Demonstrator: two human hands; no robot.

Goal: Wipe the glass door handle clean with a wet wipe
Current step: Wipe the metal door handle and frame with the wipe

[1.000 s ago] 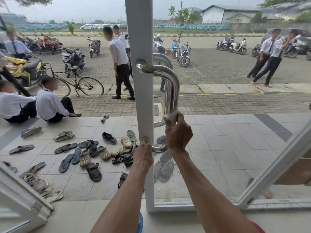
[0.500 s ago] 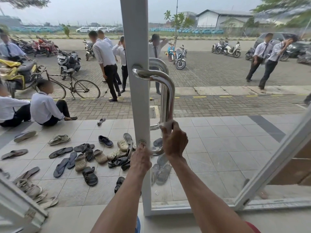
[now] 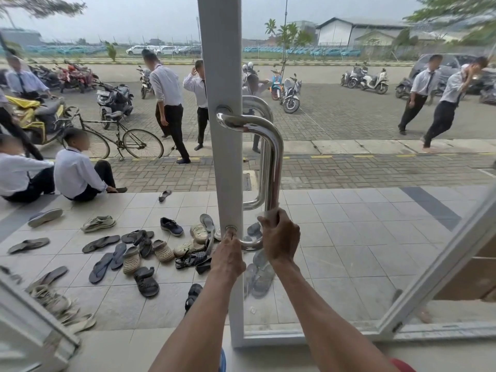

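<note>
Door handle point(image 3: 273, 157): chrome D-pull on the white door stile point(image 3: 225, 76), mid-view, with the bar at 3 o'clock of the stile. Its twin shows thru the glass point(image 3: 362, 237) behind.

R hand point(image 3: 280, 238) is at the bar's 6 o'clock end, just above the lower bend, fingers curled tight round the tube. A pale sliver at the hand's 12 o'clock edge looks like the wet wipe point(image 3: 268, 214). The rest is hidden in the fist, so I can't tell how much of it wraps the bar.

L hand point(image 3: 228, 257) is at 9 o'clock of the R, fingers curled on the short lower leg right by the bottom mount on the stile. It holds no cloth that I can see, so prob. it's steadying the door.

Step, as I read it: wiping the vertical run, with the wipe now at the bottom of the bar.

Next move needs a firm wrap kept on the tube, then either round the lower bend toward the mount (L hand must give way, they're near touching) or back toward 12 o'clock for the top bend and upper mount. The door's ajar and will swing if pushed hard, so brace it.

Beyond, at 9 o'clock on the tiled floor point(image 3: 335, 210), is a scatter of sandals point(image 3: 150, 251).
</note>
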